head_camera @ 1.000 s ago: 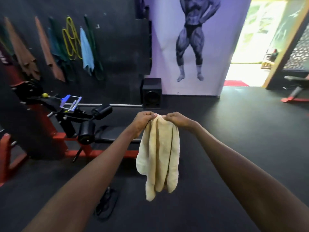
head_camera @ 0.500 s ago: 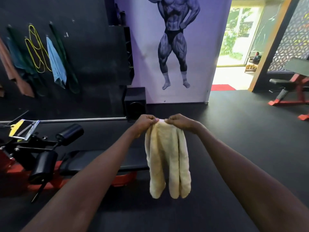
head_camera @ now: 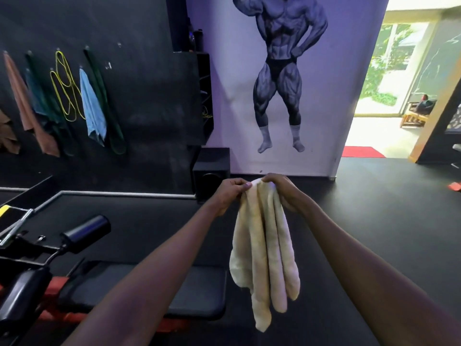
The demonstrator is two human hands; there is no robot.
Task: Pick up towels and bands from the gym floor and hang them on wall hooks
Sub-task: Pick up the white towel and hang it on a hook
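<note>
Here, a pale cream terry towel (head_camera: 264,248) hangs in long bunched folds above the black gym floor (head_camera: 374,208), its top edge pinched by the left hand (head_camera: 230,193) and right hand (head_camera: 283,189).

A cream towel (head_camera: 264,250) is hanging in long bunched folds just below the bodybuilder mural (head_camera: 282,71), with the left hand (head_camera: 230,193) and right hand (head_camera: 284,193) pinching its top edge. Left of the mural, a light-blue towel (head_camera: 92,108), a brown towel (head_camera: 27,106), a yellow band (head_camera: 66,88) and a dark green band (head_camera: 107,103) are dangling from wall hooks (head_camera: 86,47).
</note>
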